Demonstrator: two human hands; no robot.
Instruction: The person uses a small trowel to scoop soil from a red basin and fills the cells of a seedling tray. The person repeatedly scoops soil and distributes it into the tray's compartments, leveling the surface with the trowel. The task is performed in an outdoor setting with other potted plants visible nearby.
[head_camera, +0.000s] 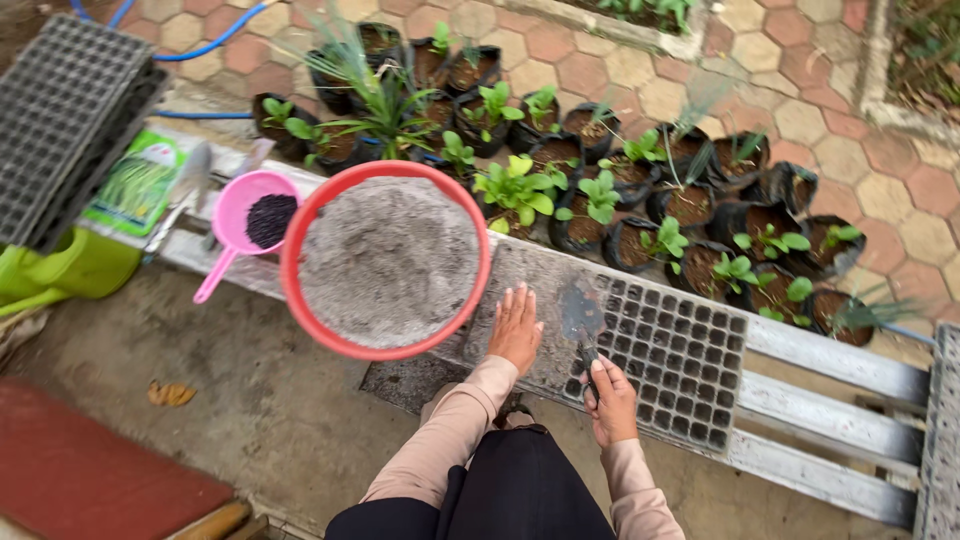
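A black seedling tray (690, 370) lies on grey metal rails; its left half is covered with grey soil, its right cells show open. My left hand (517, 328) lies flat, fingers spread, on the soil-covered part of the tray. My right hand (611, 400) grips the handle of a small trowel (583, 315) whose blade rests on the soil. To the left stands a red basin (300, 290) full of grey soil.
A pink scoop (240, 225) holds dark granules. A stack of black trays (70, 110), a green watering can (60, 272) and a green packet (135, 185) lie at left. Many seedlings in black bags (590, 205) stand behind on paving. Metal rails (830, 400) extend right.
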